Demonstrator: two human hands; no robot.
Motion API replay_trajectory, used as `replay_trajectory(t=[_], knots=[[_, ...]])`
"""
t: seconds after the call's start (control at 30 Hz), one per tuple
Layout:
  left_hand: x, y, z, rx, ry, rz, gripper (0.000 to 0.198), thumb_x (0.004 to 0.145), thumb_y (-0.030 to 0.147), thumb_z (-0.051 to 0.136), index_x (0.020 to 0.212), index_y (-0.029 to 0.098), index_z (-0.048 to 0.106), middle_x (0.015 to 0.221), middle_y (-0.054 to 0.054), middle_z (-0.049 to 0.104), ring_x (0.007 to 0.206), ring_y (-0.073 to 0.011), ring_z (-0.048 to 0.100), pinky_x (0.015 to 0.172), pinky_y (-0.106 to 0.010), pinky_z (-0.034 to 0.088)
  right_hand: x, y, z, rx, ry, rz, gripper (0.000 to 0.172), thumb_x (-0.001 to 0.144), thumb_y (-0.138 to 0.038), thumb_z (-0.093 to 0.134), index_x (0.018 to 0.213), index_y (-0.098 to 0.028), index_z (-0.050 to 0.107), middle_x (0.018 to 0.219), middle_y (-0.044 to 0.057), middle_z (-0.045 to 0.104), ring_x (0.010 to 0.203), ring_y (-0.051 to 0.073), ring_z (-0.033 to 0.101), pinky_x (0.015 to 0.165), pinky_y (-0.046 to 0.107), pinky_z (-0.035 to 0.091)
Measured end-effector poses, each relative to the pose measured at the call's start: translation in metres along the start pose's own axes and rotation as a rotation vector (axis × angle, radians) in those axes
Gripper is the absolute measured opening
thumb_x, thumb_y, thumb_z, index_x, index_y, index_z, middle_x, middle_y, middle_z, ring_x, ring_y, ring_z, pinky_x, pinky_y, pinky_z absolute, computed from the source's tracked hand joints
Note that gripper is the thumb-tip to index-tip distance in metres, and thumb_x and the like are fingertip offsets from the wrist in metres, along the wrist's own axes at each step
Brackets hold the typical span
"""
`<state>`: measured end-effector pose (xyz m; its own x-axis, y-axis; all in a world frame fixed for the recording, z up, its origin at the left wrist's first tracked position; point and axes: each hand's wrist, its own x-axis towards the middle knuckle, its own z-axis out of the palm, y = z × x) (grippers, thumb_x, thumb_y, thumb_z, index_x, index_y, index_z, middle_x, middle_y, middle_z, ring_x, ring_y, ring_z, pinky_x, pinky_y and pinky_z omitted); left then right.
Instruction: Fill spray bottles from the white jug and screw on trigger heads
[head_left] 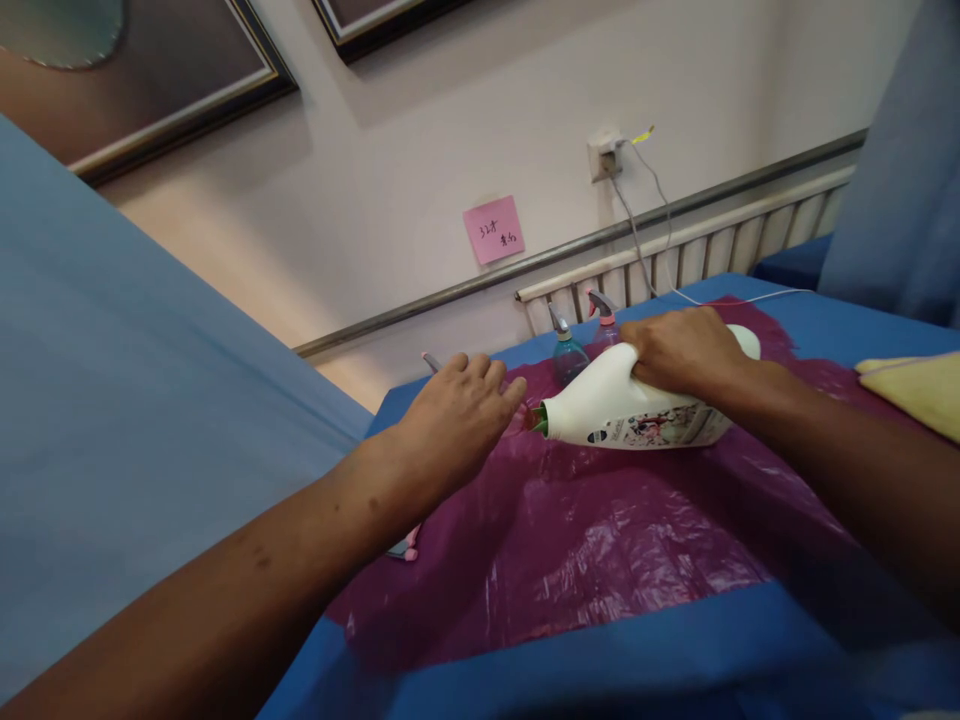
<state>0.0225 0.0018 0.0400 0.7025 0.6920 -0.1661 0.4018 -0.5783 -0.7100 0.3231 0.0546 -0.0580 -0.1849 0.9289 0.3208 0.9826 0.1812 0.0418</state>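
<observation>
My right hand (679, 348) is wrapped round the handle of a white plastic jug (600, 405) with a printed label. The jug lies tilted almost on its side, its mouth with the green inner spout pointing left. My left hand (469, 410) is closed just left of that mouth, back of the hand facing me. A pinkish clear bottle (516, 420) shows only in part beside its fingertips; the palm side is hidden. Beyond the jug stand a teal spray bottle (570, 360) and a pink spray bottle (606, 335).
A purple plastic sheet (600, 540) covers part of the blue table (540, 660). A pink-and-grey piece (406, 546) lies beside my left forearm. A yellow cloth (915, 385) is at the right. Behind are a radiator (690, 260), a cable (637, 235) and a blue curtain (150, 400) on the left.
</observation>
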Motion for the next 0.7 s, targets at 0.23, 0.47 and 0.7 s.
replay_trajectory(t=[0.23, 0.47, 0.7], knots=[[0.004, -0.001, -0.005, 0.016, 0.003, 0.009, 0.055, 0.093, 0.011, 0.065, 0.148, 0.019, 0.064, 0.124, -0.017, 0.071, 0.112, -0.0356, 0.063, 0.092, -0.046, 0.044, 0.000, 0.001, -0.001, 0.024, -0.007, 0.023, 0.039, 0.107, -0.042, 0.054, 0.120, -0.023, 0.085, 0.099, 0.016, 0.083, 0.086, 0.030, 0.073, 0.072, 0.038, 0.038], [0.011, -0.001, -0.014, 0.044, 0.032, 0.051, 0.047, 0.097, 0.013, 0.064, 0.143, 0.021, 0.067, 0.120, -0.016, 0.071, 0.110, -0.0364, 0.063, 0.091, -0.046, 0.043, -0.002, 0.002, -0.003, 0.029, -0.017, 0.034, 0.039, 0.106, -0.042, 0.054, 0.124, -0.023, 0.083, 0.101, 0.016, 0.083, 0.085, 0.029, 0.073, 0.072, 0.037, 0.036], [0.016, 0.001, -0.029, 0.051, 0.051, 0.053, 0.043, 0.101, 0.014, 0.063, 0.142, 0.022, 0.068, 0.118, -0.015, 0.070, 0.112, -0.0352, 0.061, 0.093, -0.045, 0.043, -0.006, 0.005, -0.008, 0.051, -0.030, 0.063, 0.037, 0.103, -0.038, 0.055, 0.123, -0.023, 0.082, 0.106, 0.017, 0.084, 0.086, 0.029, 0.072, 0.073, 0.038, 0.032]])
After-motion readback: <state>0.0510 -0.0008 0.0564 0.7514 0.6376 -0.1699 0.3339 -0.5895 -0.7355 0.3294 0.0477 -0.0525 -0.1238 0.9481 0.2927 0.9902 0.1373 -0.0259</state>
